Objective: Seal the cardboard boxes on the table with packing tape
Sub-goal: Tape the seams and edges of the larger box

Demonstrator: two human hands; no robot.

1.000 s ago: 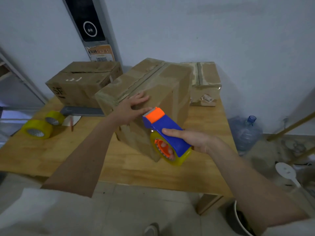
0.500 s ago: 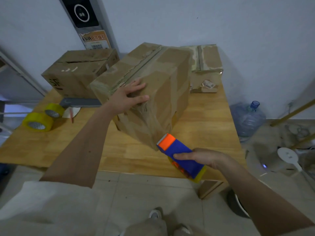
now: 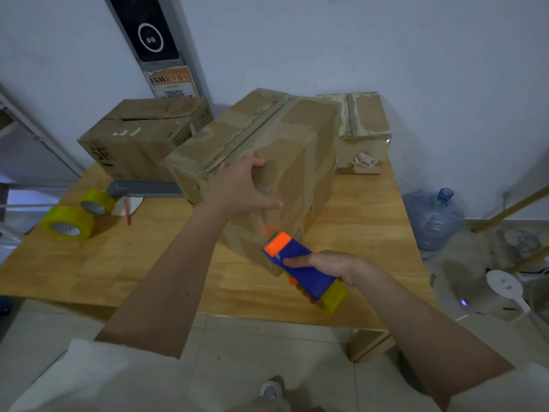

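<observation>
— Gripping anything, that right hand (image 3: 328, 264)?

— Yes, its fingers are curled round the blue tape dispenser (image 3: 303, 270), whose orange front end sits at the lower near corner of the middle cardboard box (image 3: 261, 162), close to the tabletop. A yellow roll shows at the dispenser's rear end.

— And the left hand (image 3: 237, 188)?

— Spread flat on the same box — fingers straight over the top near edge, thumb stretched out across the front face. It presses rather than grasps.

— Where does that box stand?

— Tilted, on the wooden table (image 3: 371, 227), roughly in the middle. A glossy tape strip runs down its front face, and a seam crosses the top.

— Other boxes?

— One at the back left (image 3: 142, 135), near the wall, and another at the back right (image 3: 364, 129) with a label on its side. Both rest on the table behind the middle one.

— Anything else?

— Two yellow tape rolls (image 3: 72, 218) at the left edge, and a water jug (image 3: 433, 215) on the floor to the right.
</observation>
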